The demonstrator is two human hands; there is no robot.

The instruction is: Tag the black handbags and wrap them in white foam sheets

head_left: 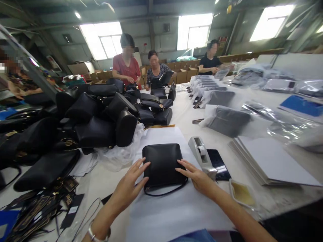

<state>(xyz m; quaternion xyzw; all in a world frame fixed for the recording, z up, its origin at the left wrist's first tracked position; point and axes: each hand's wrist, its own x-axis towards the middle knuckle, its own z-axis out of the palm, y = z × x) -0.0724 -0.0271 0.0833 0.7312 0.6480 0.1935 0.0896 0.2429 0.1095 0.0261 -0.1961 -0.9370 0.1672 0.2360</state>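
A black handbag [163, 164] lies flat on white wrapping paper [176, 215] in front of me, its thin strap looped along the near edge. My left hand [132, 181] touches the bag's left side with fingers spread. On the right side, my right hand [193, 173] rests its outstretched fingertips on the bag's edge. Neither hand grips anything. Just right of the bag stands a grey tape dispenser [202, 154], with a dark flat phone-like object [219, 164] beside it.
Black handbags [96, 131] are heaped at the left, with hang tags [37, 211] nearer me. Wrapped bags [227, 119] line the right, before a stack of white boards [272, 161] and a small dish [242, 193]. Several people work across the table, including a person in red [126, 65].
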